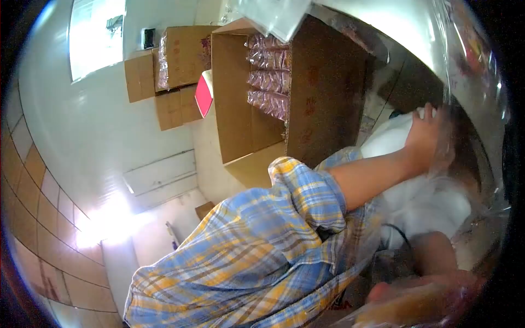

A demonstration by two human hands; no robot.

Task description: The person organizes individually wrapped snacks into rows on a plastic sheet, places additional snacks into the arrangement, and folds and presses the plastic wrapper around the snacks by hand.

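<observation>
The view is turned on its side. A blurred, reddish hand shape [426,292] at the lower right, partly behind clear plastic, seems to be my left hand. Its fingers and anything in them cannot be made out. I cannot see my right hand. A person in a plaid shirt [235,235], apparently a co-worker, stretches a bare forearm [366,177] towards the right. That person's hand [426,134] rests against a white bundle [391,134]. Beside it lies more blurred white material [426,202]. Shiny clear plastic [476,60] crosses the right side.
An open cardboard box [328,87] holds several rows of wrapped pinkish packs [268,76]. Another carton [186,57] stands beyond it, near a pink-and-white object [203,95]. A bright window [95,35] and a glaring light [106,218] are at the left.
</observation>
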